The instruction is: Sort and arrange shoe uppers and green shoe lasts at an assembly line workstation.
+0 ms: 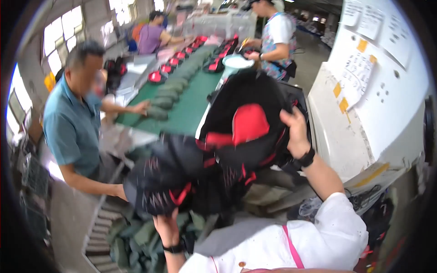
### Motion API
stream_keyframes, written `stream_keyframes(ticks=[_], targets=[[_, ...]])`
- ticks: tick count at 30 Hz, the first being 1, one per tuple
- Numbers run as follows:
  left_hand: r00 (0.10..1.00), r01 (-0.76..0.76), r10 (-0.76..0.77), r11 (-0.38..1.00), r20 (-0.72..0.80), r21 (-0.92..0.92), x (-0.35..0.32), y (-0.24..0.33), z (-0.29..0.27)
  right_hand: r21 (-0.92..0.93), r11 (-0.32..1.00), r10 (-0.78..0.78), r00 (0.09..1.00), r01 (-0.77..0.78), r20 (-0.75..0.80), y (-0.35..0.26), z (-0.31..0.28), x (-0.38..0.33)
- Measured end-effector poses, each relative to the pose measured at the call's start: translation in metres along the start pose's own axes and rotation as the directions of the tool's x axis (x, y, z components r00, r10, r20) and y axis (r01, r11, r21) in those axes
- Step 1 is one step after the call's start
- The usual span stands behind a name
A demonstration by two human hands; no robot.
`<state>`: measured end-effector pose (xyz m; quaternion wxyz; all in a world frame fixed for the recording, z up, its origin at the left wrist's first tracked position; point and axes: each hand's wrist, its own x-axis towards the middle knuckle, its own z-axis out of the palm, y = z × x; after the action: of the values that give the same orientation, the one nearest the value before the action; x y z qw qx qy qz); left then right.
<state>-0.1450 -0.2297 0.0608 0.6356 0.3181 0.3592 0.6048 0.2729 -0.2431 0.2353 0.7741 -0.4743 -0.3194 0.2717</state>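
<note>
In front of me I hold up a bulky black-and-red fabric bundle [243, 159], which looks like soft bags. Its right part stands upright, with a black hollow and a red patch [250, 123] facing me. The left part [159, 173] is black with pale markings and red strips. My right hand [297, 132] grips the upper right rim, thumb over the edge. My left hand [166, 230] is under the lower left part, its fingers mostly hidden behind the cloth. A co-worker's hand [120, 192] is at the bundle's left edge.
Beyond lies a green conveyor belt [189, 100] with rows of green rolled pieces [166, 93] and black-and-red pieces [157, 76]. Green pieces [136, 241] fill a slatted crate below left. A co-worker [73, 123] stands at left, others farther back. A white panel [387, 86] rises at right.
</note>
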Motion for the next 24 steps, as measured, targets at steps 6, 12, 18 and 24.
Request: stream_keyframes(ticks=[6,12,18,24], targets=[[0.977,0.098,-0.065,0.982,0.201,-0.159,0.041,-0.001,0.046,-0.087,0.995,0.055,0.998,-0.057,-0.03,0.008,-0.018,0.057],[0.939,0.13,-0.17,0.98,0.299,0.148,0.043,-0.005,0.032,-0.14,0.968,0.21,0.978,-0.207,0.004,0.041,-0.059,0.06],[0.921,0.09,-0.239,0.899,0.308,0.428,0.042,-0.031,-0.003,-0.068,0.951,0.297,0.952,-0.302,-0.075,0.064,-0.071,0.067],[0.85,0.056,-0.407,0.701,0.333,0.711,0.064,-0.047,0.024,-0.119,0.968,0.216,0.975,-0.221,-0.051,0.055,-0.041,0.079]])
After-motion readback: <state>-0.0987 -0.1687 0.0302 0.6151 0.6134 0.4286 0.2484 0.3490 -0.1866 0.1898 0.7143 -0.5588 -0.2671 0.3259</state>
